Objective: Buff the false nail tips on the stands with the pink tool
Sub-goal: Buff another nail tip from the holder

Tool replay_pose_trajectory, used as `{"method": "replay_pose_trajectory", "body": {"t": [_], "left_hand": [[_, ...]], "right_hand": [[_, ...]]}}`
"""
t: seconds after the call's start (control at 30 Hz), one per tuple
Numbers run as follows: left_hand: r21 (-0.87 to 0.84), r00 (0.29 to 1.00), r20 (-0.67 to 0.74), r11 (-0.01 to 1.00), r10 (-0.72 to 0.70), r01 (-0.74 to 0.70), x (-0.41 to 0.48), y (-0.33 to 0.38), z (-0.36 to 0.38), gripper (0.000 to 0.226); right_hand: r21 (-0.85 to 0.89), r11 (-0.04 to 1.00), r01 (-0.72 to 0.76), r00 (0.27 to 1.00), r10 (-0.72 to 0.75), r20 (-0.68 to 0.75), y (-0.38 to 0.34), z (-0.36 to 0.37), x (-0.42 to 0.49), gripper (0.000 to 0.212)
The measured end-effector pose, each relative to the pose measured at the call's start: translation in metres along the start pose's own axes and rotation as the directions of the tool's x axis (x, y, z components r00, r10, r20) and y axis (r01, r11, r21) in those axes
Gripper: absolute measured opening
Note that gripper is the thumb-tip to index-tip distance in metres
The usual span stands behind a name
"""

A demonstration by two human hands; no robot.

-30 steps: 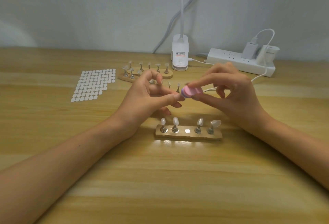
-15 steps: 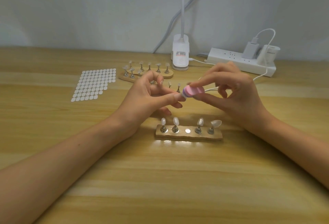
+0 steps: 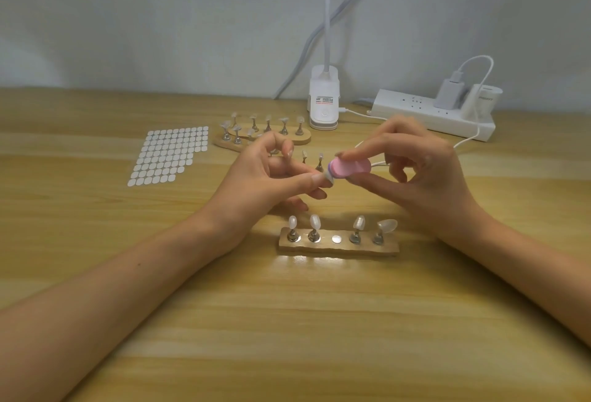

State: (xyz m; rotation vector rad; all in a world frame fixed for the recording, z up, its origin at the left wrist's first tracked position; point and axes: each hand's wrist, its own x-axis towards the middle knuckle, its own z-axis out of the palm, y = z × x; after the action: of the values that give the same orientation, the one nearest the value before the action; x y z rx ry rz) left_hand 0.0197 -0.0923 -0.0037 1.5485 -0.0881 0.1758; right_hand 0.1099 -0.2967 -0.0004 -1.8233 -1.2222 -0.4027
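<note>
My right hand (image 3: 419, 174) pinches the pink tool (image 3: 350, 168) between thumb and forefinger, its tip pointing left; a white cable trails from its back. My left hand (image 3: 268, 177) holds a small nail tip stand pinched at its fingertips, right against the tool's tip (image 3: 327, 177); the nail tip itself is mostly hidden. Below both hands lies a wooden stand (image 3: 339, 246) with several metal pegs bearing clear nail tips and one bare magnet spot in the middle.
Two more wooden stands (image 3: 287, 137) with nail tips lie behind my left hand, with two loose pegs (image 3: 311, 158) close by. A sheet of white adhesive dots (image 3: 169, 155) sits at the left. A white lamp base (image 3: 323, 104) and power strip (image 3: 431, 113) line the wall.
Both hands have stayed nearly in place; the pink tool has shifted only slightly against the piece in my left hand.
</note>
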Motion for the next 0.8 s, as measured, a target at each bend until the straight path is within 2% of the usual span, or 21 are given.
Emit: {"method": "replay_pose_trajectory", "body": {"t": [0.3,0.43,0.57,0.67,0.8], "left_hand": [[-0.036,1.000,-0.006,0.999,-0.010,0.009,-0.0012,0.0022,0.0018,0.044],[-0.046,1.000,-0.003,0.999,-0.010,0.010,-0.0004,0.0003,0.0013,0.039],[-0.054,1.000,-0.003,0.999,-0.003,0.003,0.0005,-0.0015,-0.0002,0.038],[-0.051,1.000,0.003,0.999,-0.008,0.008,0.0000,-0.0012,0.0002,0.041],[-0.041,1.000,0.004,0.999,-0.007,0.007,0.0008,-0.0013,0.0005,0.043]], "right_hand": [[0.081,0.993,-0.091,0.996,0.090,0.011,0.0005,-0.0003,-0.0017,0.024],[0.134,0.976,-0.174,0.984,0.178,-0.019,-0.0008,-0.0014,-0.0002,0.026],[0.152,0.985,-0.086,0.995,0.079,0.054,-0.0062,0.0043,-0.0011,0.021],[0.128,0.988,-0.091,0.996,0.087,0.037,-0.0060,0.0036,-0.0011,0.019],[0.088,0.996,-0.018,0.998,0.013,0.057,-0.0071,0.0062,-0.0018,0.019]]}}
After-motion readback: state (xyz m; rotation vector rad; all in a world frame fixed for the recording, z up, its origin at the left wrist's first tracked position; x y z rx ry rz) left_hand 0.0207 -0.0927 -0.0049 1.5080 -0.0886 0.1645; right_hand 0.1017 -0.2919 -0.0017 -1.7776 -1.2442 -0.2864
